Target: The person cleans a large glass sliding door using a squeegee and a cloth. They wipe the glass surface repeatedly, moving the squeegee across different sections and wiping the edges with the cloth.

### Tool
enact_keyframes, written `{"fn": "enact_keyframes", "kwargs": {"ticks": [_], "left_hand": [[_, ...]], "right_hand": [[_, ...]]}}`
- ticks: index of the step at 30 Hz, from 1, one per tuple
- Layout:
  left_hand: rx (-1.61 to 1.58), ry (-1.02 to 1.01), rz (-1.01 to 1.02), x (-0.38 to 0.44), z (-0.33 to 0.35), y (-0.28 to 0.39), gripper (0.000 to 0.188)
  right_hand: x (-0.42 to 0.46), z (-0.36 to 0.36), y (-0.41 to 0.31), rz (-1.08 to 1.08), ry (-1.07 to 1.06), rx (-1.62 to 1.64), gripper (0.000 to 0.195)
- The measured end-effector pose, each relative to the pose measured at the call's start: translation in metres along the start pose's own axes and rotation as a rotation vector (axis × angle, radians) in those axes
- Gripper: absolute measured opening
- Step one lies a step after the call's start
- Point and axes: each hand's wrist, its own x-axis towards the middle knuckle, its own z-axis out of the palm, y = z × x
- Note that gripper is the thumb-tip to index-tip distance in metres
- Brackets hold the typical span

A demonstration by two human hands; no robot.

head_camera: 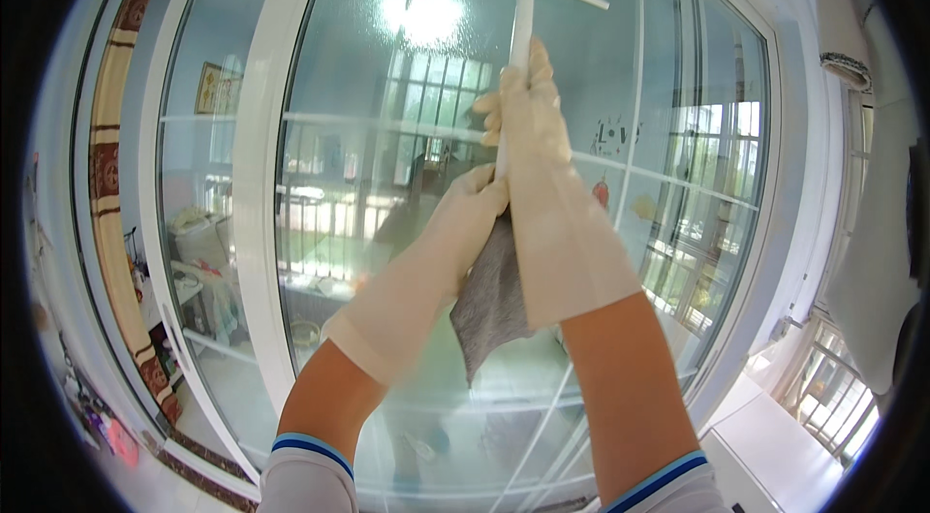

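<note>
A white T-shaped window squeegee (522,26) is raised against a large sliding glass door panel (341,142). Its long blade lies across the upper glass, tilted down to the right. My right hand (536,102), in a cream rubber glove, grips the upper part of the handle, some fingers spread along it. Lower down, my left hand (476,200) in a matching glove closes around the handle's bottom end. A grey cloth (494,295) hangs just beneath my left hand, partly behind my right glove's cuff; whether that hand pinches it is hidden.
White door frames (265,150) stand to the left, with a brown-and-beige curtain (105,171) beyond them. A rolled fabric piece (843,19) hangs at the upper right. Below it is a white ledge or cabinet top (777,433). Reflections of barred windows and a bright lamp cover the glass.
</note>
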Motion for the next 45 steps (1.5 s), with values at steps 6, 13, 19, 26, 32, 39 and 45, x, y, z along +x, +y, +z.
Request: {"fn": "enact_keyframes", "kwargs": {"ticks": [6, 13, 19, 26, 32, 39, 45], "left_hand": [[-0.079, 0.146, -0.242, -0.108, 0.007, -0.091, 0.036], [0.182, 0.231, -0.516, -0.216, -0.003, -0.173, 0.037], [0.210, 0.225, -0.660, -0.283, -0.025, -0.265, 0.047], [0.194, 0.128, -0.883, -0.369, -0.052, -0.354, 0.051], [-0.056, 0.303, -0.966, -0.488, -0.084, -0.503, 0.057], [0.129, 0.055, -1.249, -0.598, -0.114, -0.650, 0.052], [-0.039, 0.115, -1.568, -0.687, -0.119, -0.779, 0.042]], "right_hand": [[-0.128, -0.015, 0.063, 0.165, -0.089, 0.051, 0.060], [-0.265, -0.017, 0.120, 0.480, -0.151, 0.004, 0.056], [-0.370, -0.018, 0.190, 0.577, -0.165, -0.095, 0.058], [-0.499, -0.011, 0.251, 0.803, -0.056, 0.091, 0.043], [-0.660, -0.003, 0.354, 0.844, -0.155, -0.026, 0.049], [-0.861, -0.012, 0.479, 0.904, -0.141, 0.033, 0.059], [-1.035, -0.031, 0.574, 0.968, -0.136, 0.019, 0.046]]}}
